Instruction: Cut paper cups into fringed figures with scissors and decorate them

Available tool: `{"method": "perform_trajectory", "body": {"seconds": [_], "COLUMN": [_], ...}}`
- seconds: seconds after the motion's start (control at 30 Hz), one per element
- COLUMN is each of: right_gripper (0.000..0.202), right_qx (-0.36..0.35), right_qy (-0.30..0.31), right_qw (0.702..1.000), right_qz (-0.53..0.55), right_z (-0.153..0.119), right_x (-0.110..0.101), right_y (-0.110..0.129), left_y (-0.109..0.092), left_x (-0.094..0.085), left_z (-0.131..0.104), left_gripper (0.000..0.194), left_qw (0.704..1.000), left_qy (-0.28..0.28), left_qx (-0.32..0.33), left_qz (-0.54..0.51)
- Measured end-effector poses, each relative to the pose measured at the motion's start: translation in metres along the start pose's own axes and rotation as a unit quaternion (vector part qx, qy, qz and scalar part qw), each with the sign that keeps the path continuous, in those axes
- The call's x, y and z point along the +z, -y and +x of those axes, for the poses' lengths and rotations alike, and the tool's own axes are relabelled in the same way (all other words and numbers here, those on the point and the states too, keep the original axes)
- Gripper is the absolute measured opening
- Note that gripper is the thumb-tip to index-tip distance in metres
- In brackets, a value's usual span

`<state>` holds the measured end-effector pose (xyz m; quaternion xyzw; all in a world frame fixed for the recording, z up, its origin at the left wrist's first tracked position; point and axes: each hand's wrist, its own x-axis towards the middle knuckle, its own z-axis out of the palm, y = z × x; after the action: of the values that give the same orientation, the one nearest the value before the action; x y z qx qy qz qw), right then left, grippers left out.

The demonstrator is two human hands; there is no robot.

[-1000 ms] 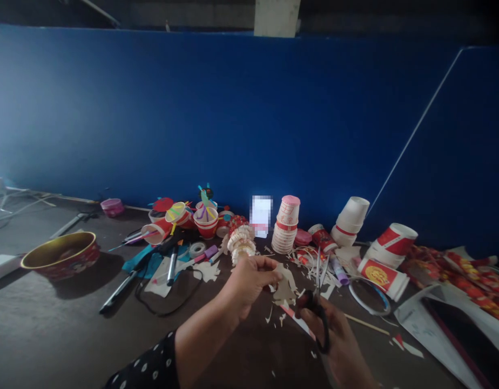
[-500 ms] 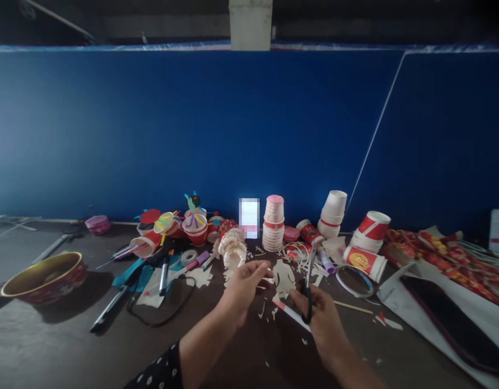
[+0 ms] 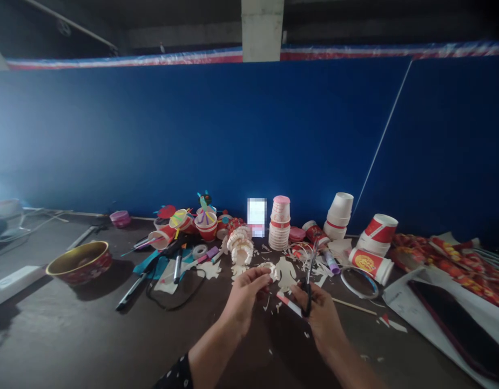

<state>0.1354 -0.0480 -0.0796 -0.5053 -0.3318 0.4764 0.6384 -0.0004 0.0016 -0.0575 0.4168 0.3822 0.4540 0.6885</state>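
Head view: a person's two bare hands are close together over a dark table (image 3: 132, 346).
Left hand (image 3: 246, 294): thumb and forefinger narrowed in a pinch on a small white piece (image 3: 274, 273); holding it by the fingertips seems to leave its far edge free.
Right hand (image 3: 320, 310): curled round the black handles of the scissors (image 3: 309, 286); which fingers sit in the loops cannot be told.
Blades: pointing up and away from the person, likely so the tips stand clear of the left hand; they look nearly together.
White cut-out (image 3: 287, 272): lying flat on the table between and just beyond the hands, probably placed to stay in sight.
Red-and-white stick (image 3: 289, 303): lying aslant beside the right hand; contact cannot be told.
Paper scraps (image 3: 210, 270): scattered on the table on both sides of the hands.
Cup stack (image 3: 279, 237): upright beyond the cut-out, nested, perhaps to save room.
Phone (image 3: 456, 313): resting on a white slab (image 3: 395, 296) at the right, apart from the hands.
Bowl (image 3: 77, 267): well apart at the left, leaving the middle to the hands.
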Motion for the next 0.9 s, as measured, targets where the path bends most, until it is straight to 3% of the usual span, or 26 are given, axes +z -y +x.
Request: {"method": "perform_trajectory", "body": {"seconds": [0.17, 0.33, 0.5, 0.63, 0.9], "right_gripper": [0.025, 0.026, 0.025, 0.023, 0.026], "right_qx": [-0.018, -0.007, 0.009, 0.011, -0.002], "right_qy": [0.03, 0.042, 0.047, 0.048, 0.03], "right_qw": [0.999, 0.998, 0.999, 0.999, 0.995], "right_qz": [-0.022, -0.046, -0.016, -0.007, -0.097], "right_z": [-0.002, -0.002, -0.001, 0.0, -0.001], "right_x": [0.001, 0.001, -0.001, -0.001, -0.001], "right_y": [-0.001, -0.004, -0.008, -0.01, -0.004], "left_y": [0.006, 0.013, 0.012, 0.007, 0.006], "left_x": [0.006, 0.009, 0.001, -0.006, -0.014], "left_z": [0.001, 0.006, 0.006, 0.007, 0.013], "left_gripper": [0.027, 0.028, 0.025, 0.03, 0.026], "left_qw": [0.999, 0.996, 0.996, 0.997, 0.996], "left_qy": [0.036, 0.002, 0.02, -0.014, 0.0], "left_qx": [0.03, 0.049, 0.046, 0.049, 0.041], "left_qz": [0.007, 0.071, 0.068, 0.064, 0.083]}}
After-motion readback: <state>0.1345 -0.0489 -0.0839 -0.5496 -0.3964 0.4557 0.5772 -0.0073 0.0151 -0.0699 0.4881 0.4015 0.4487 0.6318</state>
